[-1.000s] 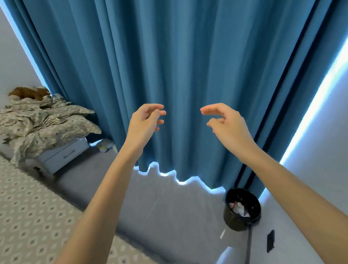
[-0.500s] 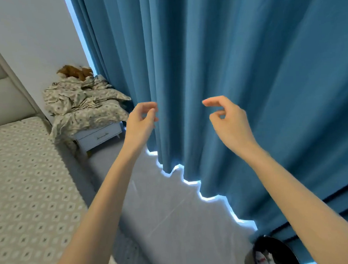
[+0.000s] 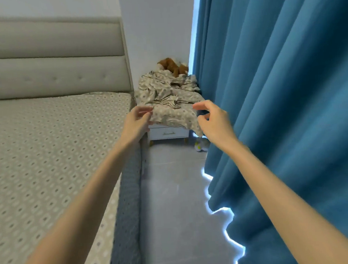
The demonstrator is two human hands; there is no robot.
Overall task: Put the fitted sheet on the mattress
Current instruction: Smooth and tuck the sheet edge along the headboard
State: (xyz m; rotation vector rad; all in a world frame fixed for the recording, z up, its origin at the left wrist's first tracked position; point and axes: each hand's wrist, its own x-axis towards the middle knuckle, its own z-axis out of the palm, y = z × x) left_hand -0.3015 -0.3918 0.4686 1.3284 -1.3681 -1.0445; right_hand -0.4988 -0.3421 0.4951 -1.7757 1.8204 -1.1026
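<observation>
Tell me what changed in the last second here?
The view swung left, from the curtain toward the mattress and the crumpled bedding on the nightstand. The left hand and right hand now reach toward that bedding. They hold nothing, as before; bedding and curtain stayed put.

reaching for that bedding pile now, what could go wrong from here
The stuffed toy sits at the back of the bedding pile on the nightstand, so pulling the pile could tip it off. The ball on the floor beside the curtain may be a trip risk in that narrow aisle.
</observation>
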